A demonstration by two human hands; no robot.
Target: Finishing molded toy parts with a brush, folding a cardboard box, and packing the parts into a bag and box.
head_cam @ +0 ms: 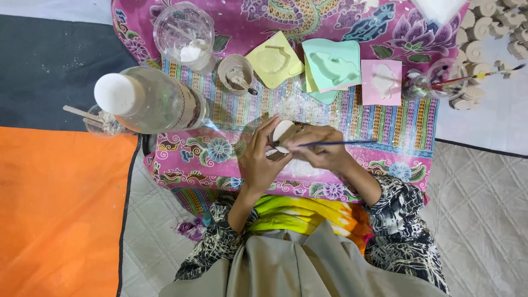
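Cloth [231,148]: pink patterned, covers the low table under both hands, biggest thing in frame. Orange mat [60,209] far left of the grip.
Bottle [148,102]: clear, white cap, up-left of the left hand, near.
Jar [184,33]: clear, white stuff inside, farther up-left.
Molds in a row above the grip: teal mold [333,69] directly above, yellow mold [274,59] up-left, pink mold [381,82] up-right.
Cup [235,72]: small, stick in it, above the left hand.
Glass [437,77] with brushes, far up-right. White cast pieces [489,27] piled beyond it.
Left hand [261,159]: fingers curled around the white piece [283,135], clamped on it just above the cloth.
Right hand [324,148]: fingers pinched shut on the brush [335,143]; handle runs right, tip at the piece, touching or nearly, can't tell.
Piece sits between both hands, centre of frame.
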